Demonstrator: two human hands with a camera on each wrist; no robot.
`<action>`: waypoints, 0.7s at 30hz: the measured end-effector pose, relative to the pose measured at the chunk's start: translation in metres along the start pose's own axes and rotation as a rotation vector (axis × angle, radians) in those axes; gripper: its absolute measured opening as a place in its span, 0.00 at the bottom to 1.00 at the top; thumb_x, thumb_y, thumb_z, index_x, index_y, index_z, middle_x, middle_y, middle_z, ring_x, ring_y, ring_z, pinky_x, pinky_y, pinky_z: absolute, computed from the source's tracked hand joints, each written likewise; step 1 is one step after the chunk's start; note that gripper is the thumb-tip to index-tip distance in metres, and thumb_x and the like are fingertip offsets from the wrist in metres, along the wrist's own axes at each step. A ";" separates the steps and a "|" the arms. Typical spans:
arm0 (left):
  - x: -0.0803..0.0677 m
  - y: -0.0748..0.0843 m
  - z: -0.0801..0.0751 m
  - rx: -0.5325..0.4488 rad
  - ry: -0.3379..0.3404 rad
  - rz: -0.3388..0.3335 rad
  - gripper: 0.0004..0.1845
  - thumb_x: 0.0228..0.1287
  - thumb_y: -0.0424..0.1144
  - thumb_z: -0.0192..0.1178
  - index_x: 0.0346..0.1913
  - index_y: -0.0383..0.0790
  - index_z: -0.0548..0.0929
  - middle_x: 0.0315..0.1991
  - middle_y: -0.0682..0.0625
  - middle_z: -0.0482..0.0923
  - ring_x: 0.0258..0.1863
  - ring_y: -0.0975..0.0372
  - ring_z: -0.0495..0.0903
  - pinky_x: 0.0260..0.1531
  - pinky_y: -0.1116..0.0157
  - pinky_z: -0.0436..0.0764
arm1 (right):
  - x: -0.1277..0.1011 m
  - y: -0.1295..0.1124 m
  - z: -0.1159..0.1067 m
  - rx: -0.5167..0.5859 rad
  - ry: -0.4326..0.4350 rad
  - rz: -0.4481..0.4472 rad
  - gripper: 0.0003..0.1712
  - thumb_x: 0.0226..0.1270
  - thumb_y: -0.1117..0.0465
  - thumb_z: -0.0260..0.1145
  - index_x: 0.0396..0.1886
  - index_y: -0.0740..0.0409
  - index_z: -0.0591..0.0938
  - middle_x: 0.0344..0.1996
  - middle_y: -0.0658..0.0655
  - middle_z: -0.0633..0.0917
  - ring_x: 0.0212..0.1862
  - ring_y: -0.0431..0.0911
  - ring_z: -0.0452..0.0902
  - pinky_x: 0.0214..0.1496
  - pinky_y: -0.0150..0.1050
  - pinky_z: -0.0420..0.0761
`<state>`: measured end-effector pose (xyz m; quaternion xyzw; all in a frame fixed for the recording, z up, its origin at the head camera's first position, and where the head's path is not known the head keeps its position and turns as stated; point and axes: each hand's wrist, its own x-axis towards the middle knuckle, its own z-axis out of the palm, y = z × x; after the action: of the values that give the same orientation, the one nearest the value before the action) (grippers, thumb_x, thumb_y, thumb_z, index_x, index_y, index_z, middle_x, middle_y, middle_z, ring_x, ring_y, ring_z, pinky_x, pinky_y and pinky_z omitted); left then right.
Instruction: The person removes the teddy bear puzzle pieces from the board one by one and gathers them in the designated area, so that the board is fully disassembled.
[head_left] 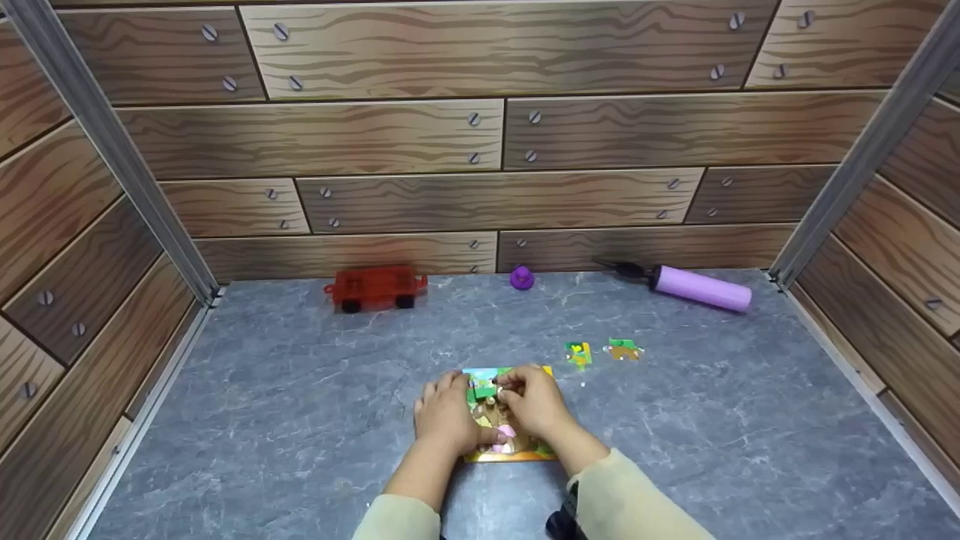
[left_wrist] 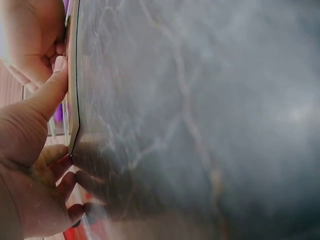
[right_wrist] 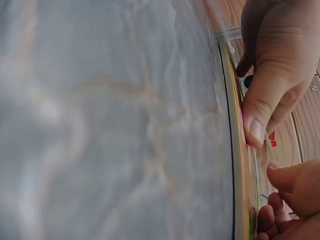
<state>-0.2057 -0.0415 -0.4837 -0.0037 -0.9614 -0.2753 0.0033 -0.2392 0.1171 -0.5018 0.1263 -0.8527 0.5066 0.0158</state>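
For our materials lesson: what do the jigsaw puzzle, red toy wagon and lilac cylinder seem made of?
Jigsaw puzzle: probably wood or thick cardboard, printed; wrist views show a pale tan edge.
Red toy wagon: likely shiny, translucent plastic; shapes seem to show through.
Lilac cylinder: perhaps smooth plastic; evenly coloured.

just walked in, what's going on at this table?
A person's left hand rests on a picture puzzle while the right hand pinches a green piece over it. Not finished yet: a yellow-green piece and a brown-green piece lie loose on the table, off to the right.
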 end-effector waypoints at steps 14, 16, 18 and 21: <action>0.031 -0.033 0.042 0.016 -0.040 -0.002 0.62 0.36 0.62 0.87 0.74 0.35 0.74 0.75 0.39 0.70 0.71 0.41 0.67 0.70 0.39 0.66 | 0.014 0.045 -0.006 0.026 0.116 0.014 0.07 0.65 0.75 0.73 0.41 0.65 0.89 0.39 0.58 0.84 0.34 0.45 0.76 0.34 0.33 0.79; 0.032 -0.033 0.042 0.018 -0.048 -0.009 0.62 0.36 0.63 0.86 0.75 0.35 0.74 0.75 0.40 0.69 0.71 0.41 0.67 0.71 0.39 0.65 | 0.013 0.045 -0.012 0.036 0.123 0.024 0.07 0.65 0.75 0.73 0.41 0.65 0.89 0.38 0.58 0.83 0.33 0.44 0.75 0.32 0.33 0.79; 0.032 -0.033 0.043 0.015 -0.049 -0.008 0.62 0.36 0.63 0.86 0.75 0.35 0.74 0.75 0.40 0.70 0.71 0.41 0.67 0.71 0.39 0.66 | 0.013 0.046 -0.018 0.031 0.136 0.030 0.07 0.65 0.75 0.73 0.41 0.65 0.89 0.38 0.57 0.83 0.33 0.44 0.75 0.33 0.32 0.78; 0.033 -0.034 0.044 0.012 -0.051 -0.012 0.62 0.36 0.63 0.87 0.75 0.36 0.74 0.75 0.41 0.69 0.71 0.41 0.67 0.71 0.39 0.65 | 0.014 0.047 -0.028 0.006 0.155 0.022 0.07 0.65 0.74 0.74 0.41 0.65 0.89 0.38 0.57 0.84 0.33 0.44 0.74 0.35 0.33 0.77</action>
<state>-0.2393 -0.0470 -0.5384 -0.0051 -0.9627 -0.2694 -0.0229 -0.2662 0.1604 -0.5265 0.0773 -0.8487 0.5176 0.0758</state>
